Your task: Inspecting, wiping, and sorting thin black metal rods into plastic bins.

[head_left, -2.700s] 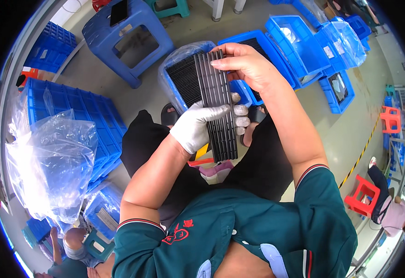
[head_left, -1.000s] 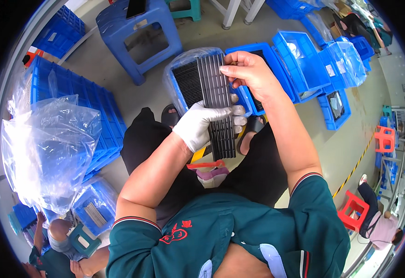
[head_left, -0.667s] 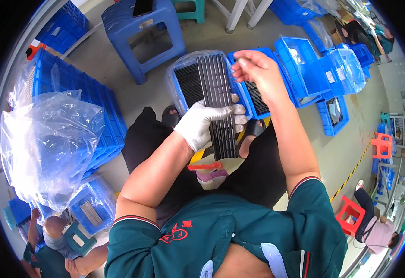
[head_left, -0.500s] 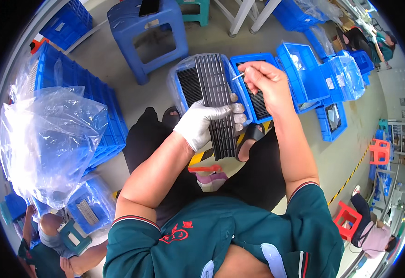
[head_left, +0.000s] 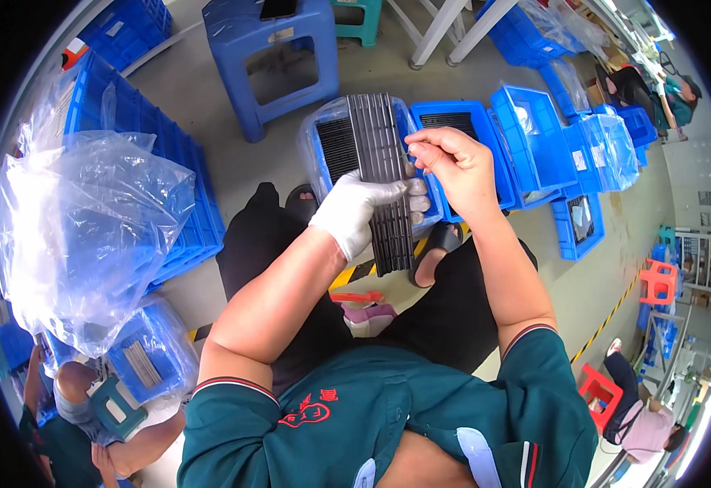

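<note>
My left hand (head_left: 354,210), in a white glove with grey fingertips, is wrapped round the middle of a long black ribbed strip piece (head_left: 380,146), which looks like several narrow bars side by side. The piece stands lengthwise over an open blue bin (head_left: 310,154) lined with clear plastic, which has black strips inside. To the right of the piece's upper half is my bare right hand (head_left: 457,167), thumb and forefinger pinched together. Whatever is between those fingertips is too small to make out. Beneath this hand lies a second blue bin (head_left: 492,122) with black ribbed parts.
More blue bins (head_left: 538,138) stand at the right. A blue stool (head_left: 270,49) with a dark flat object is ahead. Stacked blue crates (head_left: 160,154) under clear plastic bags (head_left: 87,244) rise at my left. Other people sit at lower left and along the right.
My right hand has shifted slightly, and the thin pale stick that showed at its fingertips is no longer distinct. The left hand still holds the ribbed piece, now at a slightly different angle.
</note>
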`<state>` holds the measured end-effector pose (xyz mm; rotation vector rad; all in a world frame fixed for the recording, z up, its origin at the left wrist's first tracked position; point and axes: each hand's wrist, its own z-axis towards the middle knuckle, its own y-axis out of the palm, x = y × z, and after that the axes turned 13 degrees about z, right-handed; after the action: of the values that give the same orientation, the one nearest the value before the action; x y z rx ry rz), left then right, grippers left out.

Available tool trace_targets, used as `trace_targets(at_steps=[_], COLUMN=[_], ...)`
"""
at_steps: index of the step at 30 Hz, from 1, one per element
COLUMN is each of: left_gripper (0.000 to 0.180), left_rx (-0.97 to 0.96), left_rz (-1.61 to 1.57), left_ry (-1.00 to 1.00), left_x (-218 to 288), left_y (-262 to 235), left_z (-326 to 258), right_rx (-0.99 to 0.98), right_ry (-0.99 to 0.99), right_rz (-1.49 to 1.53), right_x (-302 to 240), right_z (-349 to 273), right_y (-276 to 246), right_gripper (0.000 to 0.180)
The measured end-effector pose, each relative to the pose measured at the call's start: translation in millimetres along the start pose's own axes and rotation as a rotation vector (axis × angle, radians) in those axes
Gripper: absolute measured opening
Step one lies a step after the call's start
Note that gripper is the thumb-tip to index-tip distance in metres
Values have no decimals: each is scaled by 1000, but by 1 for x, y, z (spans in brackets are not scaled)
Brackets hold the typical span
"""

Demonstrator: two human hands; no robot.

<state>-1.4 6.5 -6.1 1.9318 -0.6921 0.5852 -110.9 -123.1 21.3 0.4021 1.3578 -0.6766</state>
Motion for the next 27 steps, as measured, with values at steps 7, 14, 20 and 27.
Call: trace_targets(at_steps=[7,14,20,27], left_gripper=[25,24,22,21], left_rx=[100,168,146,135], left_rz=[34,94,16,37], left_ry=[10,148,67,30], left_x=[-3,-6,-3,0], left_y=[2,2,3,6], left_z=[2,5,4,3], right_rx=[-45,-32,66,43], right_ry=[-520,-637,-493,-281], right_rz=[-569,-716,-415,-322], right_x=[-7,-1,-14,2], right_z=[-2,1,0,2], right_y=[10,15,14,13], right_gripper=[12,15,9,8])
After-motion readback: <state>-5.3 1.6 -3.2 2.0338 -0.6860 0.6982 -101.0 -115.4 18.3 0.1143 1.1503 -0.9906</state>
